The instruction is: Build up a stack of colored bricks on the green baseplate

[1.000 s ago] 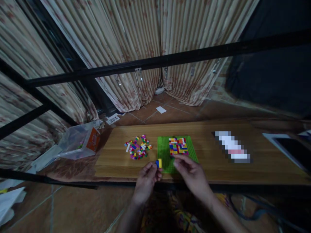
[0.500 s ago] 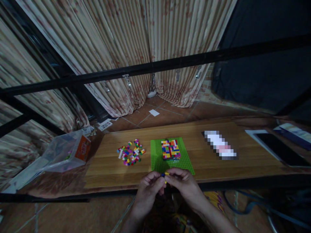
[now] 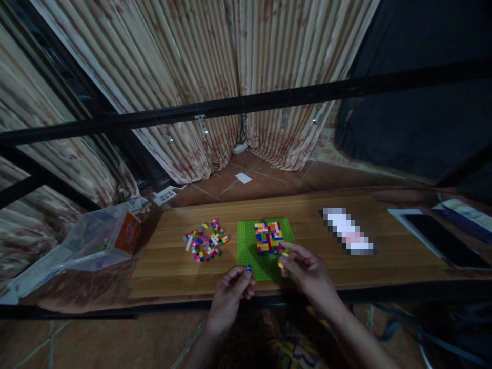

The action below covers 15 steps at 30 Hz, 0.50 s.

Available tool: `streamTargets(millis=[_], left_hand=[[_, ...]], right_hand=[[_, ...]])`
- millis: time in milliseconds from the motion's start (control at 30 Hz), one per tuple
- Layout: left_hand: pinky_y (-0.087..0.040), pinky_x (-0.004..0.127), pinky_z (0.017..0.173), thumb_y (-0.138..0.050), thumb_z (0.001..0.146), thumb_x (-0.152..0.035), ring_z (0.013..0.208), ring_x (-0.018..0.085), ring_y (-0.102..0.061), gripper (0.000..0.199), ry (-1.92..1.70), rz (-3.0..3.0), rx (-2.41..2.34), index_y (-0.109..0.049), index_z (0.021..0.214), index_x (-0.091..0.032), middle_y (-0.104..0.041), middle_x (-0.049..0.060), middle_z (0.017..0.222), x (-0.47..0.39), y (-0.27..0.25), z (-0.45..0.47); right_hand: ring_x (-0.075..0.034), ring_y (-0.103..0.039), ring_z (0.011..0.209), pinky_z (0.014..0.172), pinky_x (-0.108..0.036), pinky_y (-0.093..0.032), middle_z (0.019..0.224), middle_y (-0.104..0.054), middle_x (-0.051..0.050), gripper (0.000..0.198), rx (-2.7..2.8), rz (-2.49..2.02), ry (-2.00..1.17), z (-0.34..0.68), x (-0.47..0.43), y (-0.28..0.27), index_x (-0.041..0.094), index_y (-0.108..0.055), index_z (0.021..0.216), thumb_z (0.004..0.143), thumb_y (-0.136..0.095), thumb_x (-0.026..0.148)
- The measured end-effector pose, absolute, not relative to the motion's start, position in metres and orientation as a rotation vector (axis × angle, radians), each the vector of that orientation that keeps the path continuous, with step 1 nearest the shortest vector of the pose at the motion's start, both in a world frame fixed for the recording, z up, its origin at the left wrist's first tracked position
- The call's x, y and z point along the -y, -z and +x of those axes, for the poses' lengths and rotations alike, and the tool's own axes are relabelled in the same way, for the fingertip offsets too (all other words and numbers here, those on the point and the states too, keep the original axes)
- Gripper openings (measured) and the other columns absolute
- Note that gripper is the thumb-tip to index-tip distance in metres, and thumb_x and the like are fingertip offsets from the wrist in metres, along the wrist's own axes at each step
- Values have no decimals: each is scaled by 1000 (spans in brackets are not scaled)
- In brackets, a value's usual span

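My left hand (image 3: 231,291) pinches a small blue toy brick (image 3: 249,268) at the front edge of the green baseplate (image 3: 248,256). Between the thumb and fingers of my right hand (image 3: 305,266) is a yellow toy brick (image 3: 283,259), held over the right part of the baseplate. Just beyond that hand, a block of many-coloured bricks (image 3: 268,237) stands built up on the plate. To the left, a loose pile of small coloured bricks (image 3: 207,246) lies on the wooden board.
The wooden board (image 3: 165,277) carries everything. A clear plastic box (image 3: 92,246) with an orange label stands at the left. A blurred-out object (image 3: 348,230) lies on the right, and a dark flat device (image 3: 442,238) rests on paper farther right.
My hands, together at the front before, have moved apart. The blue brick stays in my left hand; my right hand has gone up and right with the yellow one.
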<state>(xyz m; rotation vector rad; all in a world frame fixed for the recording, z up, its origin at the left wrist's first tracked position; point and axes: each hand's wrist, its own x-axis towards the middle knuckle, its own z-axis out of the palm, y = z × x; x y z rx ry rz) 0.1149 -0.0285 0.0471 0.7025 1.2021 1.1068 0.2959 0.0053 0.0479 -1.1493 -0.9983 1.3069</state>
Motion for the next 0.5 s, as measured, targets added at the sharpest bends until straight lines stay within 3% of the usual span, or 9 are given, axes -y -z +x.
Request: streamTargets(millis=[233, 333, 500], left_hand=[[-38, 18, 49, -76, 64, -42, 49, 7, -49, 35, -1156, 694, -1322, -67, 82, -14, -60, -1, 60, 23, -43, 107], [-40, 19, 51, -75, 65, -44, 51, 7, -50, 33, -1162, 710, -1356, -67, 78, -14, -61, 0, 63, 17, -40, 107], [-37, 18, 50, -69, 70, -44, 54, 7, -48, 28, -1150, 750, -1404, -66, 70, -17, -60, -1, 65, 4, -37, 105]], right_hand=[[-19, -67, 77, 71, -31, -52, 88, -72, -4, 28, 1476, -1270, -960, 305, -42, -56, 20, -68, 97, 83, -58, 43], [-20, -66, 82, 76, -32, -50, 91, -72, -5, 25, 1739, -1326, -702, 300, -62, -61, 21, -68, 99, 89, -49, 34], [-24, -56, 104, 93, -42, -44, 110, -66, -8, 20, 1889, -1267, -407, 289, -88, -48, 24, -72, 92, 88, -53, 29]])
